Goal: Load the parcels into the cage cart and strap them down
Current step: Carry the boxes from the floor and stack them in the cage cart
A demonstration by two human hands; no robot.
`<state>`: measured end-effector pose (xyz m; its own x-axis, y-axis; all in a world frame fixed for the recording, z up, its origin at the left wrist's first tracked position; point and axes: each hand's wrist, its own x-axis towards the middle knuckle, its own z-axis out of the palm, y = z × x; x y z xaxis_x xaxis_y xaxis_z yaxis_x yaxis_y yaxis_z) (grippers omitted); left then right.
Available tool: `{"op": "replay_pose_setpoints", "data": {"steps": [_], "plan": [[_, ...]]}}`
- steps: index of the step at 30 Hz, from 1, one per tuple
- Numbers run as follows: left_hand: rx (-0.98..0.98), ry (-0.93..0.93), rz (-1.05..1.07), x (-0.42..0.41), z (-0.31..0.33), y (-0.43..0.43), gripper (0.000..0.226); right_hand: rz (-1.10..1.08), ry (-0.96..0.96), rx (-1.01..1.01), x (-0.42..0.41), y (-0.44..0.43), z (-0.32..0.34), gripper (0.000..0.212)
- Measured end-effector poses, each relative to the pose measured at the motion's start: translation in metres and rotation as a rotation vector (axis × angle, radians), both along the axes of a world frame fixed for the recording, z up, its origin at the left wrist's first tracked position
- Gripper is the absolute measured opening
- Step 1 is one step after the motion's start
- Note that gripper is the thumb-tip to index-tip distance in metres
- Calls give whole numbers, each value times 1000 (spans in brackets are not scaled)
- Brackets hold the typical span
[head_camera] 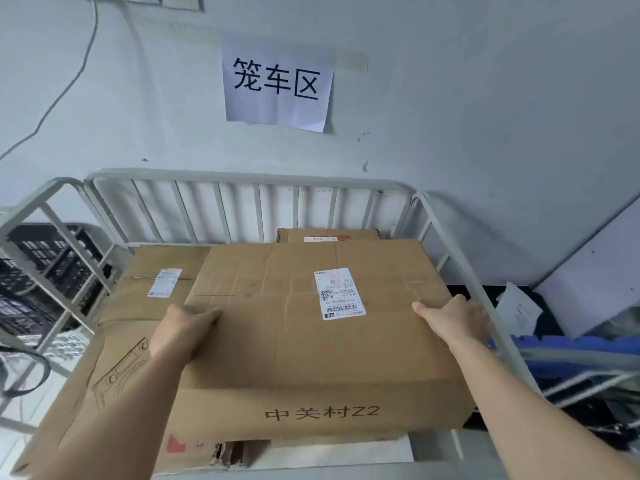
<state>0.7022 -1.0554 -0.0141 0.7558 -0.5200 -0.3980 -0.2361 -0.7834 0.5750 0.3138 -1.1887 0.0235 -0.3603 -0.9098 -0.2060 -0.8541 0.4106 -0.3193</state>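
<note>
A large brown cardboard parcel (311, 348) with a white shipping label lies on top of the load inside the grey metal cage cart (242, 176). My left hand (180, 332) grips its left edge, thumb on top. On the opposite edge my right hand (453, 318) holds it the same way, fingers wrapped over the side. Under it lies a bigger flat parcel (114, 355) with a line drawing on it. A labelled parcel (162, 282) sits at the back left, and a smaller one (329, 235) peeks out behind. No strap is in view.
The cart stands against a pale wall with a paper sign (277, 88). Black plastic crates (41, 271) are stacked to the left outside the rails. On the right lie blue items (568, 342), white sheets and another metal frame (588, 382).
</note>
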Motion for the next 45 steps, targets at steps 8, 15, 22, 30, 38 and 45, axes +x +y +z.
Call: {"op": "replay_pose_setpoints", "data": {"steps": [8,15,22,30,38,45], "plan": [[129,40,50,-56,-40,-2,65,74,62,174,-47,-34,-43,83],[223,35,50,-66,-74,-15,71,60,57,271,-61,-41,-90,83],[259,57,58,-69,-120,-23,76,12,74,307,-62,-37,-136,85],[265,60,68,-82,-163,-13,81,-45,46,339,-73,-18,-184,83],[253,172,115,-86,-210,-6,81,-34,20,407,-81,-15,-228,83],[306,200,131,-92,-248,-19,87,-32,10,476,-87,-22,-270,84]]}}
